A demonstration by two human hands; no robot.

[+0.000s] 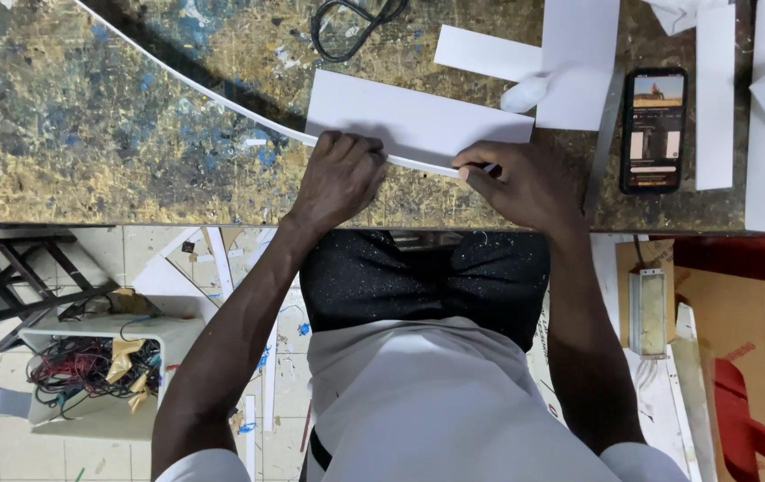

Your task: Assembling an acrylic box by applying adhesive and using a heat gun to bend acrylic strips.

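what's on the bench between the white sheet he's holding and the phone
In the head view, a grey metal ruler lies between the white sheet and the phone, beside another white panel.

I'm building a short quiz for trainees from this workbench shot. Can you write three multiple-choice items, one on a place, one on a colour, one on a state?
1. Where does the phone lie?
A. On the floor
B. On the bench, beyond the right hand
C. Under the white sheet

2. What colour is the long curved strip?
A. White
B. Red
C. Black

3. How do the hands meet the strip?
A. Both hang clear of it
B. Only the left touches it
C. Both grip it at the sheet's near edge

Answers: 1 B, it rests on the paint-flecked bench past the right hand. 2 A, it matches the white sheet. 3 C, the left hand and right hand both close on it.
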